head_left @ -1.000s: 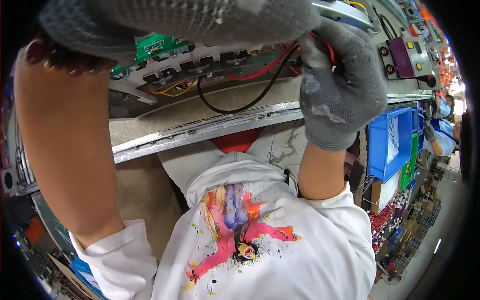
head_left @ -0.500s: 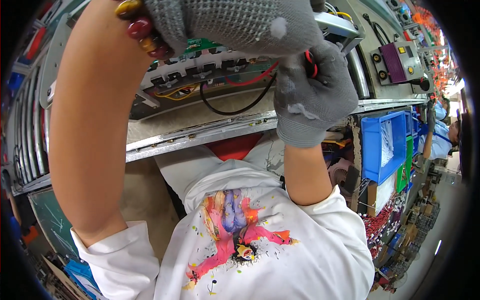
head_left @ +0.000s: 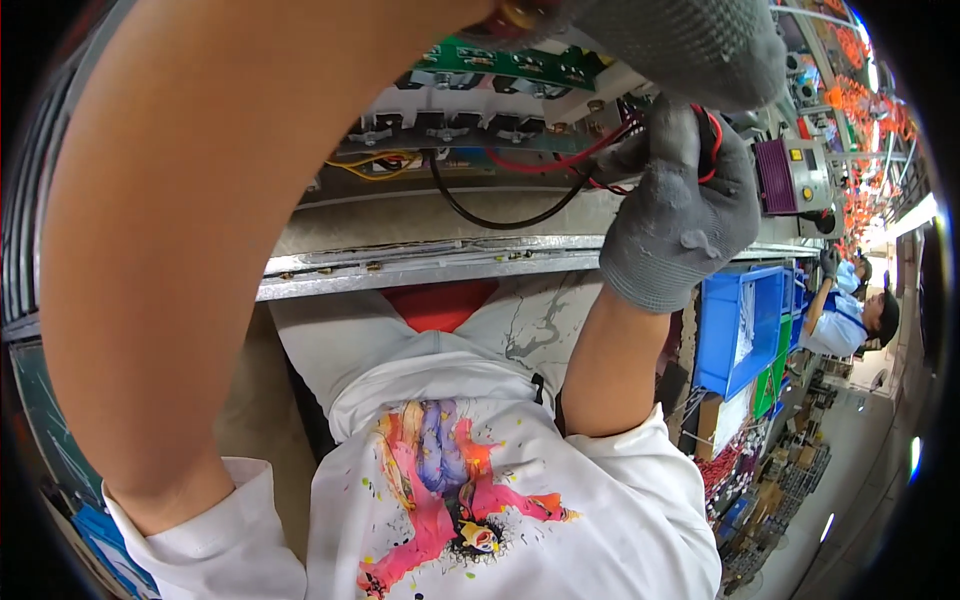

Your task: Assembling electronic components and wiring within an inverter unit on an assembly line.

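Grey knitted gloves cover both my hands. My right hand (head_left: 690, 205) is closed around thin red and black wires (head_left: 714, 140), which loop over its fingers. Just above it, at the top edge, is my left hand (head_left: 690, 50), back of the glove showing and fingers hidden. Both hands are at the right end of an open electronic unit with a green circuit board (head_left: 520, 65) and a row of black clamped components (head_left: 445, 127). A thick black cable (head_left: 500, 224) bows out in front of the unit, with a red cable (head_left: 550, 165) above it. Yellow wires (head_left: 375, 163) lie farther left.
The metal bench edge (head_left: 430, 268) runs between me and the unit. Right of my hands stands a purple and silver device (head_left: 790, 175). Blue bins (head_left: 725, 330) and a green bin (head_left: 770, 375) sit lower right. Another person (head_left: 845, 320) is at the far right.
Both my hands have shifted right in the view, the right one still gripping the red and black wires. More of the green board and clamped components now shows.
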Demonstrator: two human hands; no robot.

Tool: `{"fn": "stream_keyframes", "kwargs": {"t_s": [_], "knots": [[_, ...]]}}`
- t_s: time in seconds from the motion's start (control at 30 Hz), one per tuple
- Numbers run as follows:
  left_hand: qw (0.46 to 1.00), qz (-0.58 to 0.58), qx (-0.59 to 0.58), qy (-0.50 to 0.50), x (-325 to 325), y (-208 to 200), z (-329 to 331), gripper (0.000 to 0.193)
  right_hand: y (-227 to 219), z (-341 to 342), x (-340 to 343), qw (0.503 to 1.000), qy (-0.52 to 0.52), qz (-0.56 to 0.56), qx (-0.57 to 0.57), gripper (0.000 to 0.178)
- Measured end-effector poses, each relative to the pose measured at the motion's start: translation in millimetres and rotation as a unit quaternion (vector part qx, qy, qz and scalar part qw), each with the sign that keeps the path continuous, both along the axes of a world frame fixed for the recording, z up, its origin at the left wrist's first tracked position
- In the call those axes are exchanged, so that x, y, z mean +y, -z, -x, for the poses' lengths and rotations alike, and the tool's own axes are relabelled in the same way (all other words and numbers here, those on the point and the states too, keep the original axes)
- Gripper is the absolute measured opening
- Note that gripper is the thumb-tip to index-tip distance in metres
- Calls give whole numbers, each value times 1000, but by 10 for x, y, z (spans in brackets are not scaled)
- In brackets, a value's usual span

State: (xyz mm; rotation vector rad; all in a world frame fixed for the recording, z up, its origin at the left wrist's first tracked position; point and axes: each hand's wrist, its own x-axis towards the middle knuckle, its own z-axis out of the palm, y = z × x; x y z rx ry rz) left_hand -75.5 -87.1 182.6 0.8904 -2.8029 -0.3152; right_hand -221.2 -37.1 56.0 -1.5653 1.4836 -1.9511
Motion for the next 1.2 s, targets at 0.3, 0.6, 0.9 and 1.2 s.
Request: {"fn": "stream_keyframes", "kwargs": {"t_s": [0.3,0.6,0.9,1.2], "knots": [[994,60,-68,67,-90,38,59,16,4,23,9,1000,11,-14,-16,23],[984,127,-92,90,-100,50,123,17,-31,158,1,977,63,3,205,20],[950,227,-140,161,-160,104,210,18,-76,187,-18,958,103,-6,268,29],[992,84,42,81,-247,290,277,27,-138,171,-99,947,84,67,304,16]]}}
